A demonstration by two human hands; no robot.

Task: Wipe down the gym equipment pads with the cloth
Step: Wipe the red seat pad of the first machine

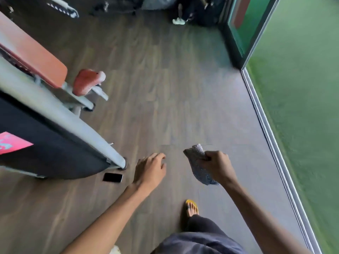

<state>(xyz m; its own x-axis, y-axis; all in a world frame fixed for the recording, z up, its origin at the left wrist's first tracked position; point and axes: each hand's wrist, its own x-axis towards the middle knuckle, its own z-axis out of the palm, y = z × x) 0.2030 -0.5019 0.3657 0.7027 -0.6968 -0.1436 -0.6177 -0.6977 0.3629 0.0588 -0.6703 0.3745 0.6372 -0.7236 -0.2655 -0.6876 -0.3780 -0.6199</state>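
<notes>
Right hand [218, 166] fisted around a grey cloth [197, 162], held in the air above the wood floor [165, 88]; cloth ends stick out above and below the fist. Left hand [150, 168] holds nothing, fingers loosely bent, just beside the right. Long orange pad [31, 52] and small orange pad [86, 80] sit on the grey machine frame [60, 114] to the left, well apart from the cloth. Black phone [112, 177] lies on the floor near the frame's foot. One foot in a yellow sandal [191, 208] below the hands. View blurred.

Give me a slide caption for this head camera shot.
Right hand grips grey cloth, left hand empty, beside gym machine's orange pads.
</notes>
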